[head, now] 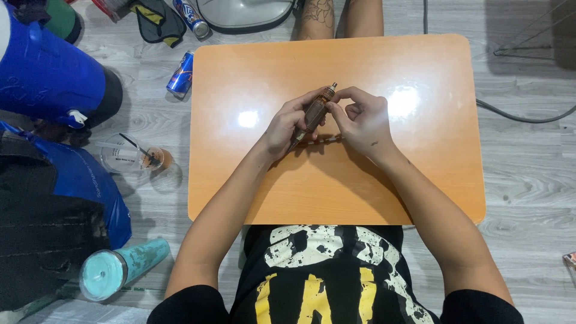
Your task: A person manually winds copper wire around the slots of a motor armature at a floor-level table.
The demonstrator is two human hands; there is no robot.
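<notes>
Above the middle of an orange table top [240,180], both my hands meet around a small brown cylindrical part with a thin metal shaft [316,110], which looks like a motor armature. My left hand [287,126] grips its lower body, tilted up to the right. Fingers of my right hand [360,120] pinch it near the upper shaft end. A short dark rod-like piece [321,141] lies on the table just under my hands.
On the grey floor to the left lie a blue can [180,74], another can [192,18], a plastic cup with a straw [129,156], a teal tumbler [123,268], a big blue jug [48,75] and a blue bag [84,180]. A cable [522,117] runs at right.
</notes>
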